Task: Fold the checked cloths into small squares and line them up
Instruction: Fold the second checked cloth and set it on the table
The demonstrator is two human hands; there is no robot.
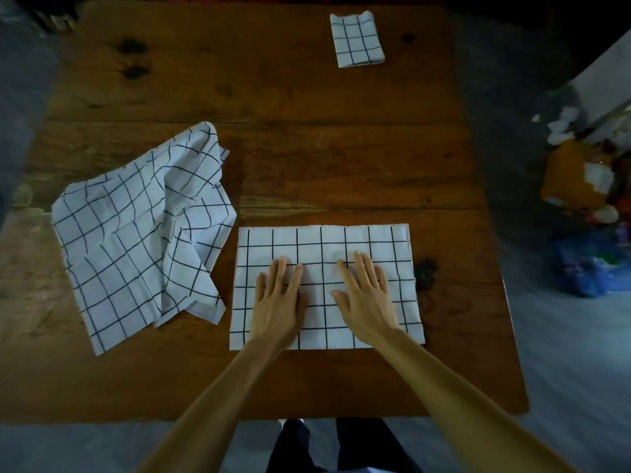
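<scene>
Checked cloth, partly folded (324,247): a white rectangle with a dark grid, lying flat on the near half of the wooden table (307,148), its long side running left to right and its near edge close to the table's front edge. Both hands are resting palm down on it, side by side near its middle. The left hand (278,302) is lying flat with its fingers straight and held close together, pointing away from the person; the thumb is tucked along the palm's inner side. The right hand (367,298) is lying flat just beside it, fingers straight and slightly fanned, thumb angled toward the left hand. Neither hand is pinching or curling round the fabric.

Unfolded cloth (136,233): the same checked pattern, lying rumpled in loose creases to the left, its right edge just beside the flat rectangle; whether the two are touching cannot be told.

Small folded cloth (356,39): a compact, nearly square packet sitting at the far edge of the table, right of centre, well apart from the others.

Blurred clutter (580,186) is lying on the floor to the right.
</scene>
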